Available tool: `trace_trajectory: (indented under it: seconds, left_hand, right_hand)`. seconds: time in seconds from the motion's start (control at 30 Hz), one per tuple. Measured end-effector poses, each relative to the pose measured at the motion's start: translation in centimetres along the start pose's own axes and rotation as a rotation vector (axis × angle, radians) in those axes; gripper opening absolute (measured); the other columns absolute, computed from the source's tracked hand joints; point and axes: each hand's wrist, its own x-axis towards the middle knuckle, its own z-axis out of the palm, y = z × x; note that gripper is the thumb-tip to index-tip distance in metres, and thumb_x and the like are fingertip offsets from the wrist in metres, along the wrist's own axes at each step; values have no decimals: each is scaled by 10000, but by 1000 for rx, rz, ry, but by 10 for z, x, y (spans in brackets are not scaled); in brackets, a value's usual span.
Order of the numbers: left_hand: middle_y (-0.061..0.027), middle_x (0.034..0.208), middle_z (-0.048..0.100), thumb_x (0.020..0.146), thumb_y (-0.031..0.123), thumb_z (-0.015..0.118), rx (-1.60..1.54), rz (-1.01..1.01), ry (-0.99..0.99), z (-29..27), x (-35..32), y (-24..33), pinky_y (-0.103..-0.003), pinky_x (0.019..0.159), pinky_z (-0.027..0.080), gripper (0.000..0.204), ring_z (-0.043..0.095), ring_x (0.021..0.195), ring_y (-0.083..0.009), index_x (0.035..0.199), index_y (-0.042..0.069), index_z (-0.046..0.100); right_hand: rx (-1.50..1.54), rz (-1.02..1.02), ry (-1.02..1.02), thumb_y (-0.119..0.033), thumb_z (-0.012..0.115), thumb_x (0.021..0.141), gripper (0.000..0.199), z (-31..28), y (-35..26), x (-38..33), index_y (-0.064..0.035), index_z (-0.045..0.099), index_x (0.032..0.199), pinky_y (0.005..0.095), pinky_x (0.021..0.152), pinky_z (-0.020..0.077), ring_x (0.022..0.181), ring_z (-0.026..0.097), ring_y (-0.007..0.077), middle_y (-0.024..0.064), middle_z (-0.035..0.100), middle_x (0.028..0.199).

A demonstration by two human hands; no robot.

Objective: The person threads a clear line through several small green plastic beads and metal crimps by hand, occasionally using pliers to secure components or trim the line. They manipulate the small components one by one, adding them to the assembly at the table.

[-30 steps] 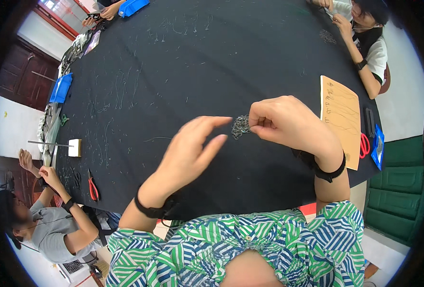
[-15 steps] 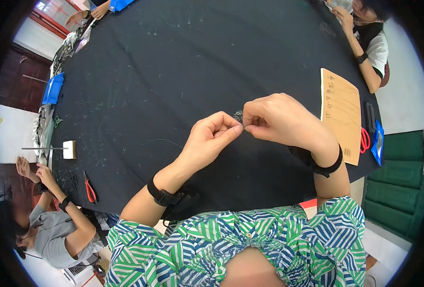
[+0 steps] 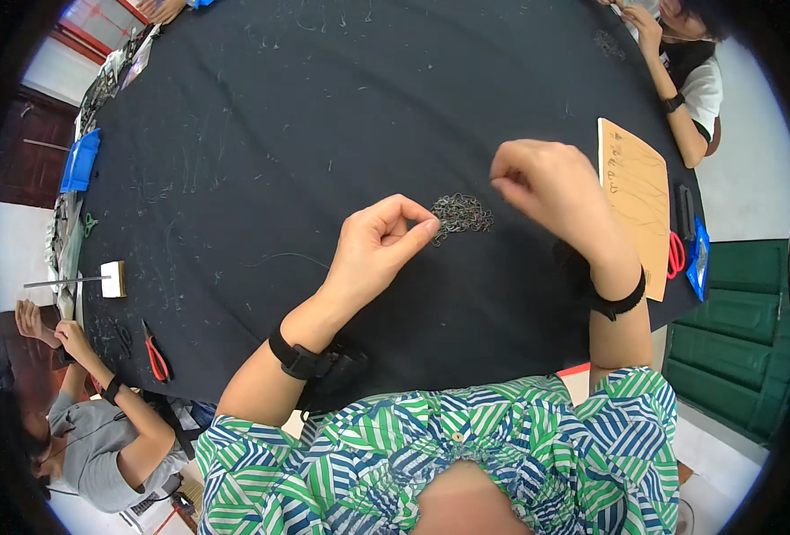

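Observation:
A small patch of dark metal ring mesh (image 3: 463, 214) lies on the black tablecloth (image 3: 324, 116) in front of me. My left hand (image 3: 379, 248) pinches the mesh's left edge between thumb and forefinger. My right hand (image 3: 545, 183) hovers to the right of the mesh, a little apart from it. Its fingertips are pressed together, and anything between them is too small to make out. Both wrists wear black bands.
A brown card sheet (image 3: 636, 203), red scissors (image 3: 675, 254) and a blue packet (image 3: 699, 260) lie at the right edge. Red-handled pliers (image 3: 155, 357), a white block with a rod (image 3: 110, 278) and a blue tray (image 3: 80, 160) sit at the left. Other people sit at lower left (image 3: 101, 446) and upper right (image 3: 689, 80).
My right hand has let go of the mesh and drawn away to the right. The mesh has spread out on the cloth, with my left hand still pinching it.

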Motion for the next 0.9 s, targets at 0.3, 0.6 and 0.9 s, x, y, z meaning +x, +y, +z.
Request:
trace_trajectory:
  seconds: [0.3, 0.6, 0.9]
  left_hand:
    - [110, 669, 510, 929, 102, 681, -202, -59, 78, 0, 4, -5, -166, 546, 310, 68, 396, 593, 21, 964, 44, 691]
    - [112, 693, 528, 931, 115, 682, -258, -51, 73, 1, 5, -4, -164, 562, 336, 60, 420, 617, 24, 944, 57, 678]
    - [113, 728, 532, 953, 155, 668, -302, -69, 90, 4, 2, -8, -164, 602, 322, 90, 407, 645, 19, 922, 75, 640]
  right_hand:
    - [98, 99, -195, -22, 684, 780, 69, 20, 21, -4, 7, 648, 830, 360, 669, 530, 746, 693, 283, 147, 684, 778]
    - [48, 5, -162, -71, 683, 777, 62, 35, 12, 10, -19, 653, 789, 398, 660, 521, 728, 671, 311, 132, 674, 757]
    - [29, -18, -134, -78, 657, 750, 38, 31, 2, 8, -42, 667, 746, 408, 690, 547, 756, 687, 313, 126, 693, 766]
